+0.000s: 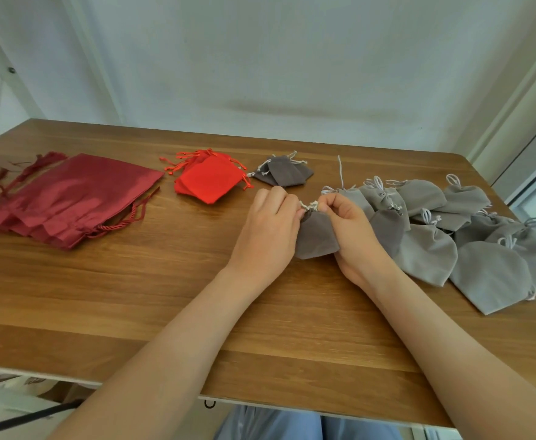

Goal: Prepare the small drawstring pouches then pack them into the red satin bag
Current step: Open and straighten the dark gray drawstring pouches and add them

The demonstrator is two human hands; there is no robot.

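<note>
Taupe velvet sits between your hands: a small drawstring pouch (317,236) lies on the wooden table (165,312) near its middle. Its gathered neck points away from you, and its pale cord (310,205) is bunched at the top.

Your left hand (269,230) lies back-up with the wrist low over the wood. Its fingers curl in so the tips meet the left side of the neck, and it pinches the pouch there. Your right hand (352,227) comes in from the other side with knuckles raised. Its thumb and forefinger are closed on the cord at the neck, and the heel of the hand rests against the pouch's right edge. Both forearms are bare and run in from the near edge of the table, converging on the pouch.

Just beside your right hand, a heap of light grey pouches (469,249) overlaps across the right end of the table, their white cords looped. Beyond your hands a few darker grey pouches (287,174) are piled together. To their left is a stack of bright red pouches (209,182). Well apart, at the left end, dark red satin bags (70,198) lie flat in a layered stack, twisted cords trailing.
</note>
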